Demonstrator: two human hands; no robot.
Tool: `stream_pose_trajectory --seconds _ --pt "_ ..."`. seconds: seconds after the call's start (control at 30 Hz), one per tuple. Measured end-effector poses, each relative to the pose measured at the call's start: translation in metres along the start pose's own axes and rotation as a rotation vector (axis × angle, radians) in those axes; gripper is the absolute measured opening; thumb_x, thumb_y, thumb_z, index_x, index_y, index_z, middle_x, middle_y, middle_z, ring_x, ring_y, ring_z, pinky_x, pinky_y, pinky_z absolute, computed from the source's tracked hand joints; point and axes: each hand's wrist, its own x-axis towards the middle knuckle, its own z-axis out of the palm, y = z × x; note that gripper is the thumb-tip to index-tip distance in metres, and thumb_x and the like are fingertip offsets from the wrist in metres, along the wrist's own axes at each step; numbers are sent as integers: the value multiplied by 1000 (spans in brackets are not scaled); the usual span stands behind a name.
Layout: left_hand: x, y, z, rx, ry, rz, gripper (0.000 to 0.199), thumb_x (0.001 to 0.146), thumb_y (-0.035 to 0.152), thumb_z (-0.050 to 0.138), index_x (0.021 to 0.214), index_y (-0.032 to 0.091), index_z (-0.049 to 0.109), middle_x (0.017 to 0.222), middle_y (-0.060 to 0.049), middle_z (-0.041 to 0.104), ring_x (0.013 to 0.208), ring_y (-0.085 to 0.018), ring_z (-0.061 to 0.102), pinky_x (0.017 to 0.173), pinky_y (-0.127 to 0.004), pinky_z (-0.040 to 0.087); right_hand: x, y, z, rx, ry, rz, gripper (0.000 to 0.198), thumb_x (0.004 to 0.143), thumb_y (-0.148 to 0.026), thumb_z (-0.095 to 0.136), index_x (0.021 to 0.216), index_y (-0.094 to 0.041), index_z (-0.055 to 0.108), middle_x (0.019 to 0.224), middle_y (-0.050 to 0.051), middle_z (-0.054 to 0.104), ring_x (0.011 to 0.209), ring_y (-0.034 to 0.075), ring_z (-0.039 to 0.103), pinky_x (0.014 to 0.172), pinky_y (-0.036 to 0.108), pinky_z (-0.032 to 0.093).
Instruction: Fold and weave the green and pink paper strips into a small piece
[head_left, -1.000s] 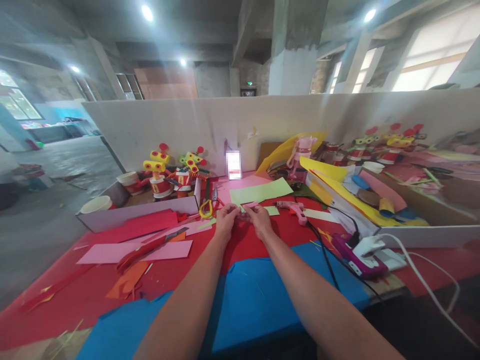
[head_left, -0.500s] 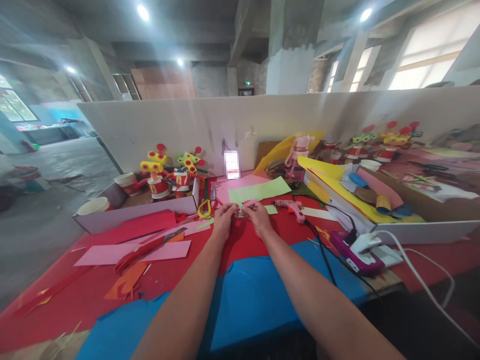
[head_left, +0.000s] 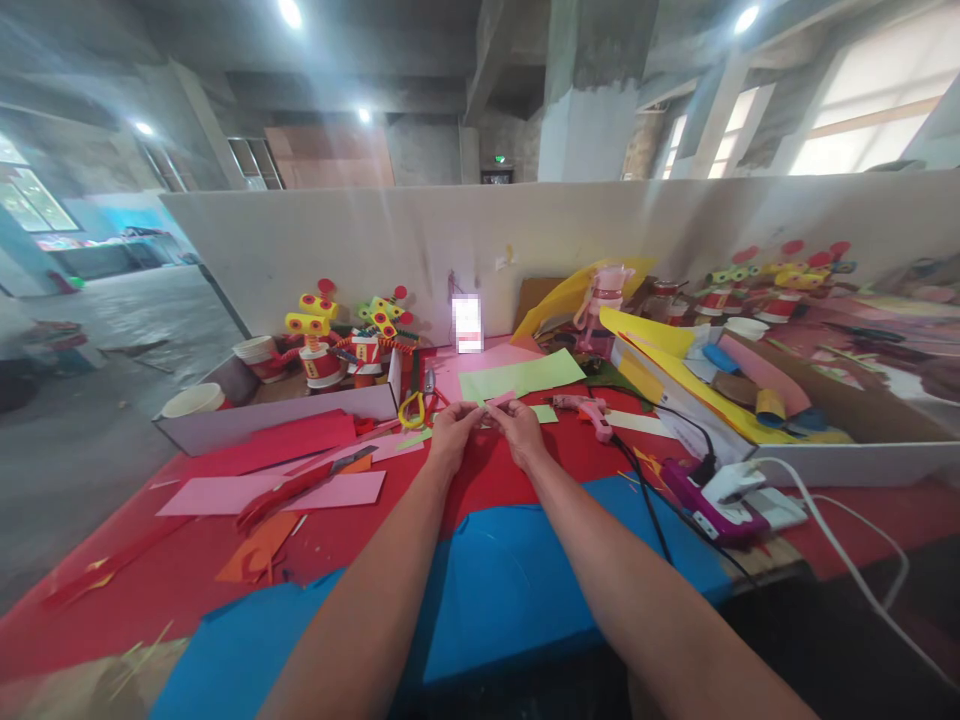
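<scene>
My left hand [head_left: 454, 437] and my right hand [head_left: 519, 432] meet over the red table covering, fingertips almost touching. A small strip of pink paper [head_left: 501, 398] sticks out from the pinched fingers of my right hand. The fingers of my left hand are pinched too, at the near end of that strip; what lies between them is too small to make out. Just beyond the hands lies a light green paper sheet [head_left: 525, 376] on a pink sheet [head_left: 442, 382]. Yellow-handled scissors [head_left: 412, 410] lie left of my fingers, and a pink glue gun [head_left: 592, 414] rests to the right.
Paper-cup robot figures [head_left: 322, 365] stand in a white box [head_left: 277, 423] at left. Another box [head_left: 855, 464] with coloured paper is at right, near a purple power strip [head_left: 701, 505] with cables. A red-handled cutter [head_left: 289, 492] lies on pink paper. A white partition [head_left: 360, 235] stands behind.
My two hands have come closer together, and the gap between their fingertips has nearly closed. The whole view has shifted slightly; the things on the table stay in place.
</scene>
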Motion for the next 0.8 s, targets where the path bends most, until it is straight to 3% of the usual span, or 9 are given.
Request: stream_pose_trajectory --seconds 0.37,0.53,0.63,0.8 --pt "0 -1 3 -19 24 -23 30 57 34 83 72 14 65 61 -1 65 56 -12 59 57 -24 44 -6 -6 3 -96 45 -9 24 58 -39 78 61 -20 63 57 -1 66 58 16 61 62 29 51" --pt "1 -1 3 -91 0 -23 29 56 33 82 70 14 64 56 1 60 52 -9 53 55 -22 41 -2 -11 1 188 62 57 30 70 -49 71 69 -20 62 62 0 66 60 16 62 66 31 55" --pt "1 -1 3 -120 -10 -23 27 56 31 82 68 14 64 55 1 59 52 -9 52 56 -22 41 0 -10 -1 285 99 137 28 73 -45 72 67 -21 59 61 1 67 57 15 62 63 30 56" --pt "0 1 3 -139 6 -88 31 52 31 83 68 13 63 55 1 61 52 -9 54 53 -22 42 -1 -2 -2 215 -51 159 25 63 -31 81 70 -20 60 58 -2 65 57 14 64 64 29 57"
